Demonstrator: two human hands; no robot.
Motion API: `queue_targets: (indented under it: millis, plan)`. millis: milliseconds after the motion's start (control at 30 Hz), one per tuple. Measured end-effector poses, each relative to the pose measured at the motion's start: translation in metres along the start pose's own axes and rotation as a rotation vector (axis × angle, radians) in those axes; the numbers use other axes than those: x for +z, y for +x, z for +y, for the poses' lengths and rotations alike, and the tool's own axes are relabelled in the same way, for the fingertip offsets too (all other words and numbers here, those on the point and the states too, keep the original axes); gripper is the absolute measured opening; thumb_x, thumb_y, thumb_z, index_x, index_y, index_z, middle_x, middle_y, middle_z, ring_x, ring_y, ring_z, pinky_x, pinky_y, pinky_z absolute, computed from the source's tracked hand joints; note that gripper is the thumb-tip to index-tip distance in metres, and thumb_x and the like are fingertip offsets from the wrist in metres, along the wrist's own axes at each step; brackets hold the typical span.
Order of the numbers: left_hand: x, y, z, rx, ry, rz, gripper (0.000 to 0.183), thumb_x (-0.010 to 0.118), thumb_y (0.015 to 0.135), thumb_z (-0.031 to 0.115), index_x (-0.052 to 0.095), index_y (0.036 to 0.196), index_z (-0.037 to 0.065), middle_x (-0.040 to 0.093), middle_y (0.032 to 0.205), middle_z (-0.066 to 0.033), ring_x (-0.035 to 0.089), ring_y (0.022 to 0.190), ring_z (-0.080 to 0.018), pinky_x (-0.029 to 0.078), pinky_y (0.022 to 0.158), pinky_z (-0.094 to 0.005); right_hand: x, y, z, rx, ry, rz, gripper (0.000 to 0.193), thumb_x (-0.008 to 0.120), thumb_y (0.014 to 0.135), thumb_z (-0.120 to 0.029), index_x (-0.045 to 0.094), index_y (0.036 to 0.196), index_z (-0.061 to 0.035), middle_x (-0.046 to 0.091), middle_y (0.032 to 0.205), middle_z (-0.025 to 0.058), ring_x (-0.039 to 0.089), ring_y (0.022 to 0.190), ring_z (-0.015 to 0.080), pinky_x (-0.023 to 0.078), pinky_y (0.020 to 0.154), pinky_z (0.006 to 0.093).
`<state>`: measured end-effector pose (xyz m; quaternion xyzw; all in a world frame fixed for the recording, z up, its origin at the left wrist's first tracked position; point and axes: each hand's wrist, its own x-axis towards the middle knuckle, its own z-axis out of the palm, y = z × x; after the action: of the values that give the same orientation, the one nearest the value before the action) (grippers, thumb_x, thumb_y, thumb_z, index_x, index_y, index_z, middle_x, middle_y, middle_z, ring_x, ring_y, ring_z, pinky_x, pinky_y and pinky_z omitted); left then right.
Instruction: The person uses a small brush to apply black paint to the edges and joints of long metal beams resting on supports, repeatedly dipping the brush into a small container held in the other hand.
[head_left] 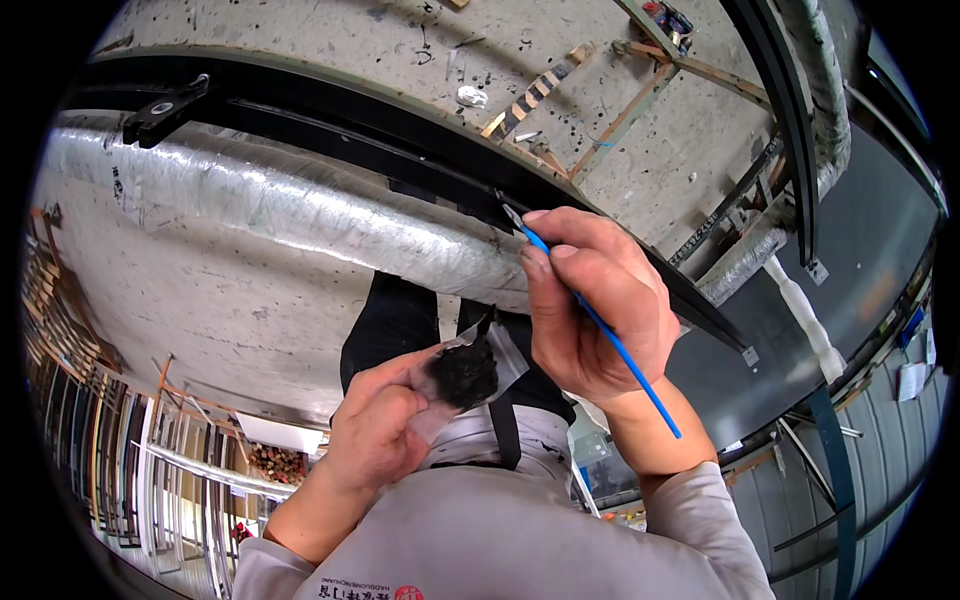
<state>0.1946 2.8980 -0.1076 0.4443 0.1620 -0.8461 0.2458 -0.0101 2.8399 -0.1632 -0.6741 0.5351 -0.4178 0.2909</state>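
Note:
A thin paintbrush with a blue handle (617, 345) is pinched in my right hand (610, 305). Its tip reaches the edge of a long black metal profile (400, 160); whether it touches cannot be made out. My left hand (385, 420) grips a clear plastic bag (432, 405) by its side, low in front of my waist. Thick black paste (466, 375) fills part of the bag, and its top edge stands open toward the right hand. Below the profile runs a bulky roll wrapped in silvery plastic film (300, 205).
A black bracket with a bolt (165, 108) sticks out from the profile at the left. Beyond lies a paint-spotted floor with a wooden frame (625, 125) and a striped wooden strip (540, 90). Dark grey sheet (860, 260) stands at the right. Racks of long bars (120, 440) fill the lower left.

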Motion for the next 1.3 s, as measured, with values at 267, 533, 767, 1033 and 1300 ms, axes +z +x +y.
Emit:
queue_targets:
  millis: [267, 533, 767, 1033, 1300]
  plan:
    - [-0.001, 0.001, -0.005, 0.03, 0.04, -0.021, 0.059, 0.034, 0.079, -0.002, 0.044, 0.134, -0.021, 0.058, 0.13, -0.0263, 0.055, 0.124, -0.0316, 0.038, 0.112, -0.0399, -0.044, -0.032, -0.007, 0.142, -0.07, 0.012, 0.032, 0.072, 0.078, 0.012, 0.052, 0.101, 0.002, 0.067, 0.09, 0.024, 0.069, 0.072, 0.0324, 0.057, 0.062, 0.037]
    - [0.023, 0.001, -0.002, 0.057, 0.203, 0.217, 0.045, 0.042, 0.074, 0.008, 0.058, 0.11, -0.014, 0.066, 0.111, -0.0227, 0.064, 0.108, -0.0343, 0.05, 0.099, -0.051, -0.097, -0.081, -0.039, 0.402, -0.138, 0.443, 0.013, 0.052, 0.099, 0.001, 0.044, 0.11, -0.0017, 0.063, 0.103, 0.0268, 0.065, 0.073, 0.0212, 0.057, 0.065, 0.0296]
    - [0.032, 0.002, -0.01, 0.05, 0.291, 0.201, 0.038, 0.044, 0.075, 0.011, 0.06, 0.104, -0.009, 0.067, 0.105, -0.0198, 0.065, 0.098, -0.0327, 0.052, 0.094, -0.0512, -0.104, -0.127, -0.05, 0.569, -0.046, 0.538, 0.027, 0.056, 0.094, 0.01, 0.042, 0.113, -0.0024, 0.063, 0.107, 0.0271, 0.067, 0.081, 0.0231, 0.058, 0.072, 0.0314]
    - [0.04, 0.004, -0.012, -0.004, 0.46, 0.169, 0.034, 0.045, 0.078, 0.011, 0.061, 0.102, -0.007, 0.066, 0.104, -0.0182, 0.065, 0.097, -0.0321, 0.052, 0.094, -0.0497, -0.079, -0.137, -0.037, 0.579, 0.029, 0.762, 0.028, 0.062, 0.09, 0.013, 0.046, 0.111, 0.0017, 0.065, 0.106, 0.0244, 0.068, 0.086, 0.0232, 0.058, 0.076, 0.0306]
    - [0.037, 0.0, -0.016, 0.022, 0.494, 0.131, 0.027, 0.047, 0.083, 0.009, 0.059, 0.105, -0.001, 0.064, 0.108, -0.0115, 0.062, 0.102, -0.0277, 0.049, 0.096, -0.0494, -0.071, -0.154, -0.032, 0.625, -0.047, 0.79, 0.025, 0.057, 0.092, 0.013, 0.047, 0.112, 0.0019, 0.065, 0.103, 0.0221, 0.067, 0.084, 0.0205, 0.058, 0.076, 0.0308]
